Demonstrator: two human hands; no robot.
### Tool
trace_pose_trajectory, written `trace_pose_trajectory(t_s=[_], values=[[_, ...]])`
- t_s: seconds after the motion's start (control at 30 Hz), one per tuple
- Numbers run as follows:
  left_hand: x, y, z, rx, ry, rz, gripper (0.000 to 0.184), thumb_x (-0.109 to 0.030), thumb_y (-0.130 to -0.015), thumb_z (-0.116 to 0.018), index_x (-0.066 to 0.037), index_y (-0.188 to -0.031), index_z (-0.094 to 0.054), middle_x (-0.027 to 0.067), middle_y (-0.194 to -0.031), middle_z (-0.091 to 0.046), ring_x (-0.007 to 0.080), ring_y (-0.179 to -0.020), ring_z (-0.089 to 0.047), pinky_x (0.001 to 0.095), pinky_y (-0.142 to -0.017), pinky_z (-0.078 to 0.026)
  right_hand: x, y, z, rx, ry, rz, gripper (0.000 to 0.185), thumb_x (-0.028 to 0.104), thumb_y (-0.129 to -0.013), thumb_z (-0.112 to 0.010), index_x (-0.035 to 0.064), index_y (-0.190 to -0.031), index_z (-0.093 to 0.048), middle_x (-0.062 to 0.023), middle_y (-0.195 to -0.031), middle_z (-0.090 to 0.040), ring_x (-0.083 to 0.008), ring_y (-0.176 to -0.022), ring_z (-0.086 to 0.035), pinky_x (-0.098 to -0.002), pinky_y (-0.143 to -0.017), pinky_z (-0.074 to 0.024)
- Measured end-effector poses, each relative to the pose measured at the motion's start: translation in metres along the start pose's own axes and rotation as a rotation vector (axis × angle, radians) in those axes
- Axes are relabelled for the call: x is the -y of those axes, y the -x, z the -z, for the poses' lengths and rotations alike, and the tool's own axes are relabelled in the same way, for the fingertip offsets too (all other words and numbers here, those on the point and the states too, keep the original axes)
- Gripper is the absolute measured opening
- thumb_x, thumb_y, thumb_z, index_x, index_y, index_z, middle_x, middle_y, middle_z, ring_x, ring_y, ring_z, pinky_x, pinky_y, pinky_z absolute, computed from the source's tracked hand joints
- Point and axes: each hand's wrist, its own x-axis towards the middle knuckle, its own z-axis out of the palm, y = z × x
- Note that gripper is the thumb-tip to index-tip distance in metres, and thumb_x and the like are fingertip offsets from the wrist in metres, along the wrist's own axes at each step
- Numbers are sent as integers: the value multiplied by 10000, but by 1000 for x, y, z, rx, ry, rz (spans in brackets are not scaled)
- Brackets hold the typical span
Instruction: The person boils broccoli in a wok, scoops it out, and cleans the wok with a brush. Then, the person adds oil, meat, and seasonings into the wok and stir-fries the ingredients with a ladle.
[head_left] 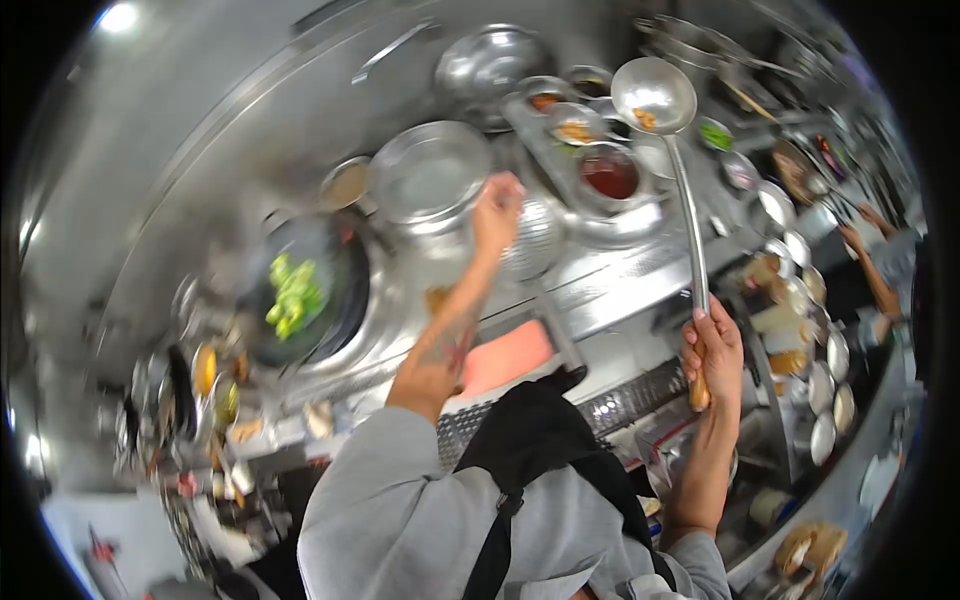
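My right hand (712, 350) is wrapped round the wooden grip of a long metal ladle (688, 215). The ladle points away from me, and its bowl holds a small orange-brown bit. My left hand (498, 205) is closed, fingers curled, above the worktop; whatever is in it, if anything, I cannot make out. Just right of that hand lies a round perforated strainer (535, 240), and a wide metal basin (430, 172) is on its left. Further left stands a dark wok (345, 310) with chopped green vegetables (294, 295) in it.
Small bowls of orange (574, 131) and other ingredients stand near a pot of red sauce (609, 174). A pink cloth (508, 357) lies close to me. Stacked bowls (820, 385) line the right side, where another person's arm (872, 262) reaches in.
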Motion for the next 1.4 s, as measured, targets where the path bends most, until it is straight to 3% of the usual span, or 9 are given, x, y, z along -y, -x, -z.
trace_pose_trajectory(t_s=[0.2,0.33,0.5,0.67,0.87,1.0,1.1,1.23,1.4], values=[[-77,269,207,-288,-481,252,116,-114,-912,-662,-19,-976,-680,35,-829,-686,103,-718,-613,257,-611,-482,-83,44,-145,343,384,27,425,155,-984,-534,66,-1394,-470,27,-620,-475,-38,-413,-409,-231,-350,-326],[-110,349,354,-511,-881,279,103,-115,-851,-664,-27,-887,-704,149,-785,-699,272,-663,-665,364,-627,-519,-135,52,-260,561,915,415,450,181,-925,-572,44,-1350,-508,-230,-849,-675,-387,-739,-672,-469,-670,-515],[-75,388,484,-558,-1347,383,358,-305,-840,-685,38,-946,-679,272,-932,-681,412,-870,-676,459,-753,-545,-216,44,-351,491,1045,602,455,204,-898,-586,19,-1310,-530,-297,-1008,-656,-467,-962,-626,-502,-846,-500],[-63,379,521,-498,-1062,989,792,-621,-652,-785,98,-959,-659,325,-1015,-664,425,-981,-666,429,-839,-549,-221,31,-419,480,1219,570,388,201,-874,-596,1,-1206,-580,-310,-1003,-656,-472,-973,-629,-507,-866,-499],[-60,385,551,-262,-795,956,704,-564,-662,-771,60,-977,-693,280,-983,-692,335,-899,-703,407,-795,-558,-209,29,-540,562,1380,464,385,140,-840,-551,9,-1201,-582,-304,-963,-665,-442,-929,-654,-488,-830,-524],[-80,380,544,-387,993,963,511,-390,-832,-600,-49,-1211,-575,245,-1142,-634,312,-883,-667,382,-743,-570,-222,66,-572,666,1307,270,515,86,-828,-543,60,-1342,-527,-264,-863,-681,-363,-839,-691,-476,-743,-548],[-83,333,540,-245,1427,927,531,-327,-846,-535,-28,-1279,-464,263,-1208,-546,372,-923,-626,449,-794,-561,-245,110,-528,690,1558,796,556,43,-833,-531,110,-1385,-509,-217,-849,-682,-342,-801,-700,-484,-688,-554],[-99,248,530,-463,1210,1074,455,-330,-846,-535,-42,-1193,-472,216,-1091,-537,445,-1041,-573,590,-858,-509,-211,162,-485,689,1830,771,613,25,-819,-553,112,-1421,-474,-206,-888,-662,-380,-790,-693,-479,-668,-563],[-91,234,522,-583,934,1164,311,-380,-899,-531,-119,-1067,-550,140,-1039,-552,311,-847,-589,416,-628,-507,-197,189,-461,562,1799,834,609,21,-811,-556,3,-1411,-449,-226,-878,-655,-404,-760,-683,-452,-677,-569]])
